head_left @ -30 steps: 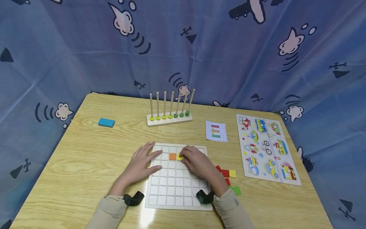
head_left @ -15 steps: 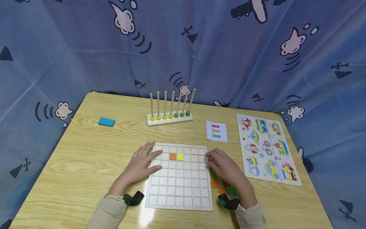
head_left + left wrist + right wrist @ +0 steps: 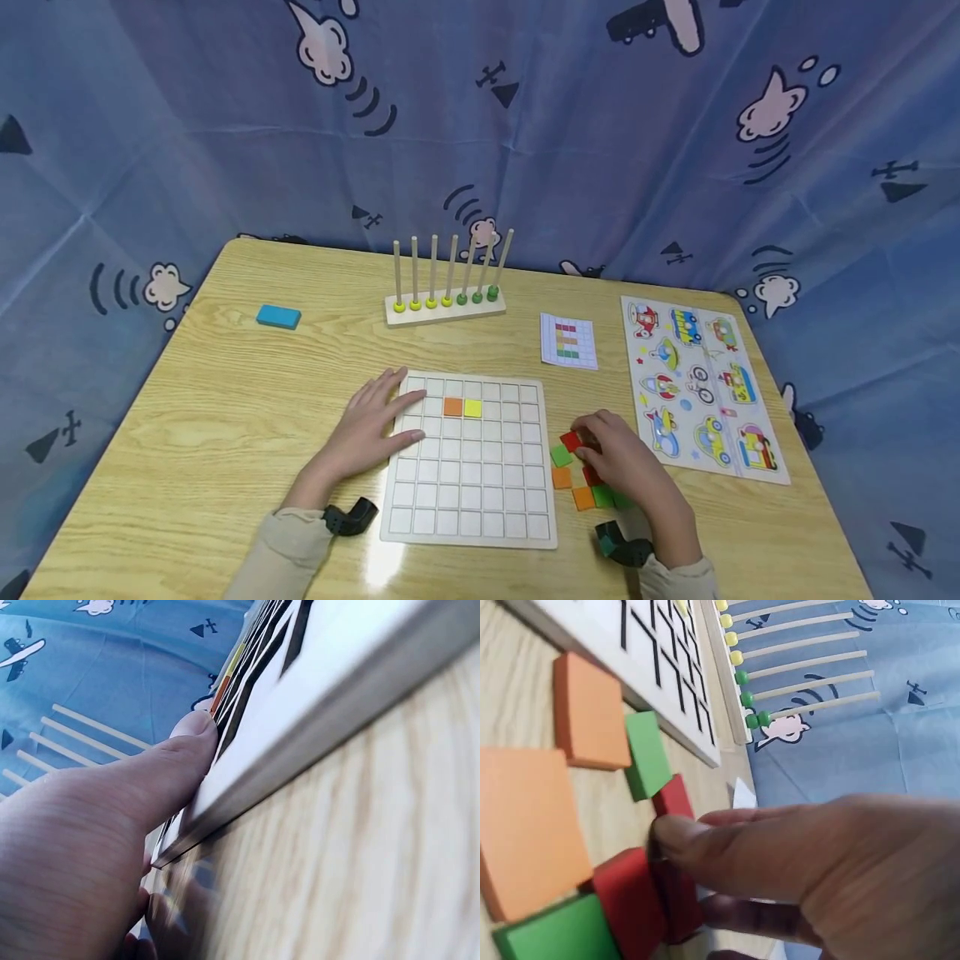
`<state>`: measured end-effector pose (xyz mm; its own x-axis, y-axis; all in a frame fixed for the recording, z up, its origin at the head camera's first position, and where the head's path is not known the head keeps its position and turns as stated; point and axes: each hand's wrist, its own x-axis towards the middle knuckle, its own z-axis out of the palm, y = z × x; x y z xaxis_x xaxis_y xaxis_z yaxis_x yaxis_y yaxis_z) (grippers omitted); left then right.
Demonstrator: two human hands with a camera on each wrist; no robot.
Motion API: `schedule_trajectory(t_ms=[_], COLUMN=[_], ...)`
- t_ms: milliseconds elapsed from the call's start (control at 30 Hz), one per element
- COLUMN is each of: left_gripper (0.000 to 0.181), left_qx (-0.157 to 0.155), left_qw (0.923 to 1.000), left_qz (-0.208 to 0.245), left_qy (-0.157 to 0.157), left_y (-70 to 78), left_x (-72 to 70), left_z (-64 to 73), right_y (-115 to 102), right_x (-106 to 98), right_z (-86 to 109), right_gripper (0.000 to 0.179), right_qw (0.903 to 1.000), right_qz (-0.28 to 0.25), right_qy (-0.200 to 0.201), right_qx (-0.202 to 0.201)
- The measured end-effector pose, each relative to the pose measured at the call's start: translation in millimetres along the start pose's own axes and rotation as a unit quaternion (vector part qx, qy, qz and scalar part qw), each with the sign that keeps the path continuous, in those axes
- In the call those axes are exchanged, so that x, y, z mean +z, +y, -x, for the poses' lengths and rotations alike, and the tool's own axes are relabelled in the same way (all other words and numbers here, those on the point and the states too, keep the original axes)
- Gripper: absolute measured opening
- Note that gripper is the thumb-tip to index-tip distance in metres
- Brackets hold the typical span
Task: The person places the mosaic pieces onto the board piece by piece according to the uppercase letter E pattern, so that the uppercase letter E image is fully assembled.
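A white grid board [image 3: 471,475] lies flat on the table, with an orange tile [image 3: 453,407] and a yellow tile [image 3: 472,408] side by side in its second row from the back. My left hand [image 3: 363,425] rests at the board's left edge, fingers spread and the thumb [image 3: 196,727] over the rim. To the right of the board, my right hand [image 3: 618,450] is down among loose square tiles, its fingertips at a red tile [image 3: 571,441]. The right wrist view puts the thumb [image 3: 679,834] against dark tile edges; I cannot tell whether it pinches one.
Loose green [image 3: 561,455] and orange tiles [image 3: 562,477] lie beside the board. Behind stand a peg abacus [image 3: 446,312] and a blue block [image 3: 278,317]. A pattern card [image 3: 569,342] and a vehicle puzzle board [image 3: 705,392] lie to the right.
My right hand has left the yellow tile on the board and moved right and nearer, down to the loose tiles. My left hand has stayed in place.
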<state>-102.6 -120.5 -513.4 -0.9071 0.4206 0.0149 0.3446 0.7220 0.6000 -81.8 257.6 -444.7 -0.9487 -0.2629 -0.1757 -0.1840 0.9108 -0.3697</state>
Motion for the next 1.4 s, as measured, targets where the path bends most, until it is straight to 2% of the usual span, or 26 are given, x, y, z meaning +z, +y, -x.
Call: schedule_trajectory(t_ms=[200,500,800,933,1100,1233,1400], left_gripper=[0.062,0.062,0.062,0.062,0.062,0.062,0.062], left_qx=[0.008,0.007,0.003,0.005,0.007,0.007,0.006], left_qw=[0.9999,0.9999,1.0,1.0,1.0,0.9999,1.0], left_qz=[-0.003,-0.005,0.0,-0.001,-0.002,-0.006,-0.006], left_qy=[0.006,0.005,0.003,0.002,0.006,0.006,0.004], left_y=[0.1,-0.3,0.6,0.9,0.8,0.1,0.0], left_x=[-0.3,0.3,1.1,1.2,0.6,0.7,0.6], left_z=[-0.4,0.4,0.6,0.9,1.5,1.6,1.4], right_y=[5,7,6,-1,-18,-33,-46], right_x=[4,9,8,6,5,9,17], right_z=[-2.2,-4.6,-8.2,-14.4,-27.1,-37.0,-46.4], right_gripper=[0.026,0.028,0.027,0.03,0.032,0.031,0.029], right_qw=[0.9999,0.9991,0.9988,0.9982,0.9955,0.9927,0.9913], right_qz=[0.005,-0.001,0.018,0.019,0.018,0.017,0.022], right_qy=[0.014,0.03,0.041,0.05,0.061,0.055,0.041], right_qx=[0.003,-0.031,-0.021,-0.027,-0.071,-0.106,-0.123])
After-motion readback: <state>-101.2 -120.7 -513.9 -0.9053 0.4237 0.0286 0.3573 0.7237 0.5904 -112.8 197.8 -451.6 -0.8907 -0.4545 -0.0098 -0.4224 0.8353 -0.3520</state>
